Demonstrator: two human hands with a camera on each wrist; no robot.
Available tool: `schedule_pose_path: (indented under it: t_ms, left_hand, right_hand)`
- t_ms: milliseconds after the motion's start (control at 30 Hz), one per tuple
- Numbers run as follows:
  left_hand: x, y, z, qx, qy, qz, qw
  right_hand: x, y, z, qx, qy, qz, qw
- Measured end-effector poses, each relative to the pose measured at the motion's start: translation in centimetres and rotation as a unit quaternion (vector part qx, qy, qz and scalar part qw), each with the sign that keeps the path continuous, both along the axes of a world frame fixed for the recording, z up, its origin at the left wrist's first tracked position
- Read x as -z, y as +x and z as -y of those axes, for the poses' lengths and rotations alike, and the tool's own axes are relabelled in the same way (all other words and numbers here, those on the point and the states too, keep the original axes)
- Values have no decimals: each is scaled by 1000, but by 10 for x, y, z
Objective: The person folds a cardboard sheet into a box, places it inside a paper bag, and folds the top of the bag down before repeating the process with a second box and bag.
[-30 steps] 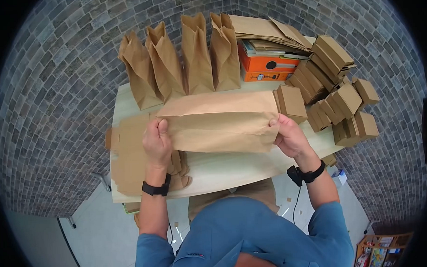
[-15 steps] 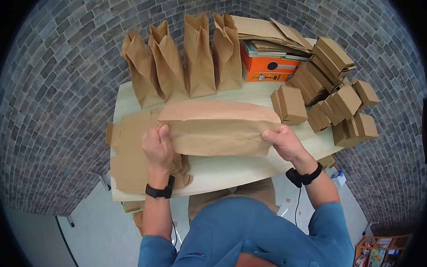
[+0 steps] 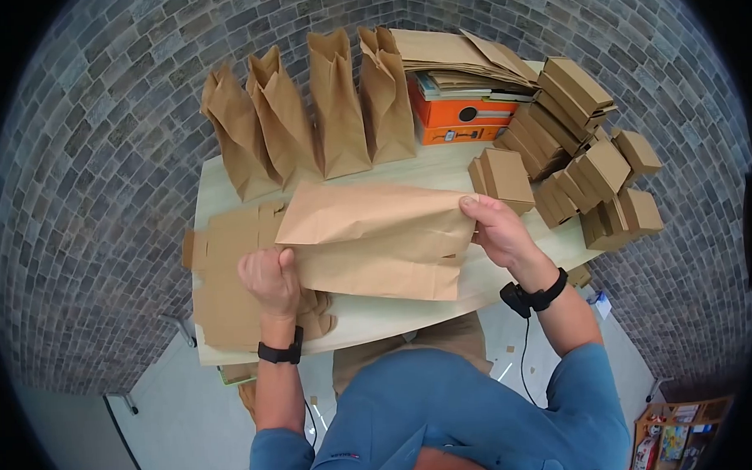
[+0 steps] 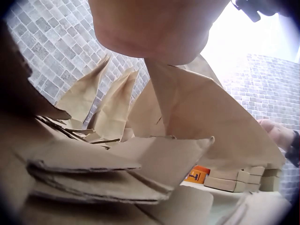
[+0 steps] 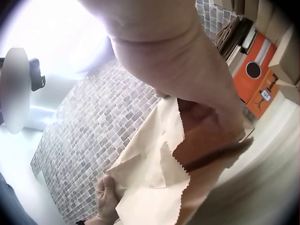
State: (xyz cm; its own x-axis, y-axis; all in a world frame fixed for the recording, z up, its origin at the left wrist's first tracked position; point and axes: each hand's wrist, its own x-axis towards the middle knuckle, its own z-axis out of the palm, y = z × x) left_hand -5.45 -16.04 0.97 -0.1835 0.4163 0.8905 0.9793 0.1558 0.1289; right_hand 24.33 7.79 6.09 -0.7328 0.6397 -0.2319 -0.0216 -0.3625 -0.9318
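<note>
A brown paper bag [image 3: 367, 223] is held sideways over the table between both hands. My left hand [image 3: 270, 278] grips its left end with curled fingers, thumb uppermost. At the other end, my right hand [image 3: 502, 229] pinches the bag's upper corner between thumb and fingers. In the right wrist view, the zigzag-cut mouth of the bag [image 5: 150, 183] gapes beside the right hand, with some fingers hidden within it. Flat cardboard pieces [image 3: 229, 294] lie stacked beneath and beside the left hand. In the left wrist view, the cardboard sheets [image 4: 93, 157] show close up.
Several brown paper bags [image 3: 339, 112] stand upright along the table's back. An orange box [image 3: 459, 114] with flat paper sheets [image 3: 444, 50] on top stands to their right. Small cardboard boxes [image 3: 506, 179] are grouped and stacked along the right side of the table [image 3: 395, 317].
My right hand has shifted its hold to the bag's upper corner and risen slightly. The bag's lower right part now hangs further down, and my left hand has moved slightly down and left.
</note>
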Motion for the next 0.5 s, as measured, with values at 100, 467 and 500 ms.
schedule_pose_path:
  t_ms: [100, 467, 500]
  left_hand:
    - [-9, 5, 1, -13, -47, 11, 999]
    - [-27, 26, 12, 152, -160, 647, 730]
    - [-24, 29, 10, 186, -135, 647, 727]
  right_hand:
    - [1, 7, -12, -13, -35, 76, 996]
    - [-37, 28, -18, -78, -58, 200, 975]
    - [-37, 29, -19, -78, -88, 160, 980]
